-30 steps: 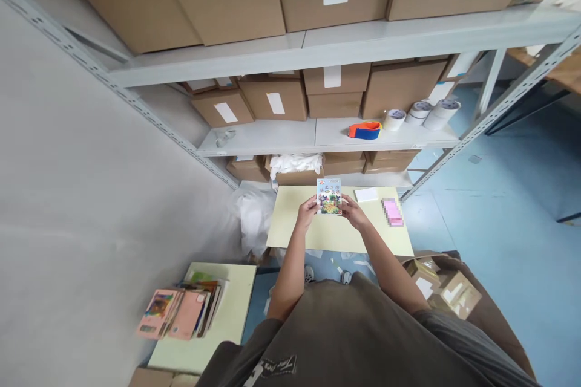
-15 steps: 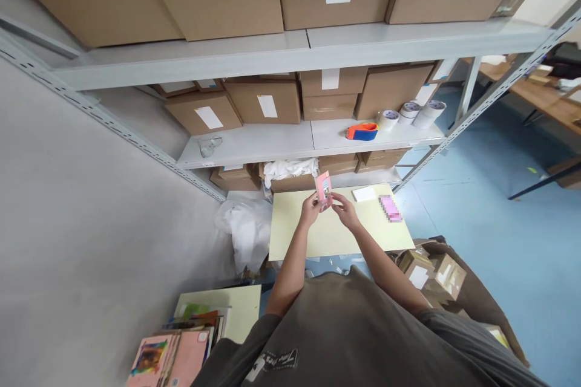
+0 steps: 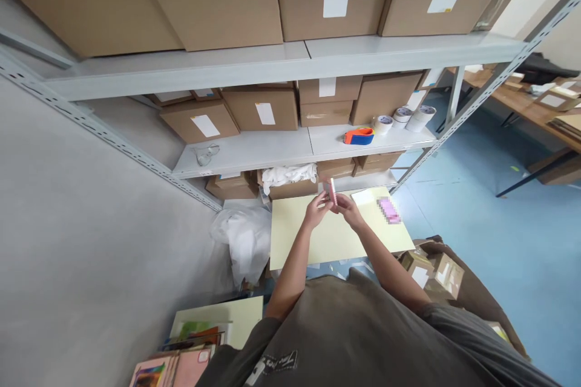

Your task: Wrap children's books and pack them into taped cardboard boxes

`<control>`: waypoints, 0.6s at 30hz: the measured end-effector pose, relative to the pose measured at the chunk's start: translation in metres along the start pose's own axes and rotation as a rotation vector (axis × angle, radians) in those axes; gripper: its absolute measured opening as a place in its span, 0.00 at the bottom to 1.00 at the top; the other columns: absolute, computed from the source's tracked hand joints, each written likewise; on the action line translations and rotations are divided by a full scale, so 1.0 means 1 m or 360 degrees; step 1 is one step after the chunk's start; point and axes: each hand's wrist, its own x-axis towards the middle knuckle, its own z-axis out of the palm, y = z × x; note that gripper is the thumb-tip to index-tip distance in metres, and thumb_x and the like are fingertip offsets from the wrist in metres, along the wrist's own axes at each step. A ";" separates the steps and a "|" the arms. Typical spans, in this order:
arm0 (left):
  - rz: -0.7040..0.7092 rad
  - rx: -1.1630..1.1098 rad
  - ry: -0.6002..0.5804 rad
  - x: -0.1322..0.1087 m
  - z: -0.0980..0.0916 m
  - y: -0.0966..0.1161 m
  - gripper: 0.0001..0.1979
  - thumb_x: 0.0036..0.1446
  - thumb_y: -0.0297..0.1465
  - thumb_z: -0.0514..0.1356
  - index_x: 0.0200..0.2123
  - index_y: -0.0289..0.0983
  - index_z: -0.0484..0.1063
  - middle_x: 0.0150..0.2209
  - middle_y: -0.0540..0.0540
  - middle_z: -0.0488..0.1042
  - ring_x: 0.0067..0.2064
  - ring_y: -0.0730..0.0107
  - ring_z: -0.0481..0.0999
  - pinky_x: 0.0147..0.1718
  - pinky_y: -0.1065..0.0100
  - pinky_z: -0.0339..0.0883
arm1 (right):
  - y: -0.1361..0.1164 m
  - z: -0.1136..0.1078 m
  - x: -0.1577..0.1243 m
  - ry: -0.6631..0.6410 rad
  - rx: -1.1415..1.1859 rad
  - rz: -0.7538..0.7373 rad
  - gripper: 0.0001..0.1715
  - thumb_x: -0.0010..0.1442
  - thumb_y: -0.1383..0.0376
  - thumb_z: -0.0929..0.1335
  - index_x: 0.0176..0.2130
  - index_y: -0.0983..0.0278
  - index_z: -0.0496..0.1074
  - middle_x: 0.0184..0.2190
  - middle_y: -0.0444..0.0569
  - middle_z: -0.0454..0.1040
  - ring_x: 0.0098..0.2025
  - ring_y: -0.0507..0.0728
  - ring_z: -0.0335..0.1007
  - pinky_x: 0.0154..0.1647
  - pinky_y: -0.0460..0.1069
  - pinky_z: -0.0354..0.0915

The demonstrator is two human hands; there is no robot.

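Observation:
Over the pale yellow table [image 3: 299, 239] I hold a small, thin pink box [image 3: 333, 191] turned nearly edge-on. My left hand [image 3: 317, 211] grips its left side with bent fingers. On the other side, the fingers of my right hand [image 3: 348, 210] are closed around the lower right edge. What is printed on the box cannot be read at this angle. Right of my hands on the table lie a white flat item [image 3: 362, 196] and a pinkish-purple item [image 3: 389, 210] that is blurred out.
Ahead stands a metal rack [image 3: 245, 72] with cardboard boxes [image 3: 261, 109], tape rolls [image 3: 384, 124] and an orange-and-blue roll [image 3: 359, 136]. White plastic bags [image 3: 247, 239] hang left of the table. A large carton [image 3: 476, 296] of small boxes stands at right, pink folders [image 3: 193, 369] lower left.
The pink box has turned from showing its printed face to nearly edge-on. My fingers have shifted on it, and the head view has tilted slightly.

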 end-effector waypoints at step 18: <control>-0.0267 -0.0220 0.0080 0.013 -0.005 -0.026 0.36 0.50 0.33 0.75 0.64 0.37 0.78 0.49 0.40 0.83 0.46 0.60 0.82 0.46 0.60 0.77 | 0.019 -0.051 0.023 0.0193 0.0093 0.0307 0.32 0.43 0.53 0.81 0.46 0.58 0.75 0.36 0.47 0.82 0.41 0.63 0.79 0.43 0.57 0.73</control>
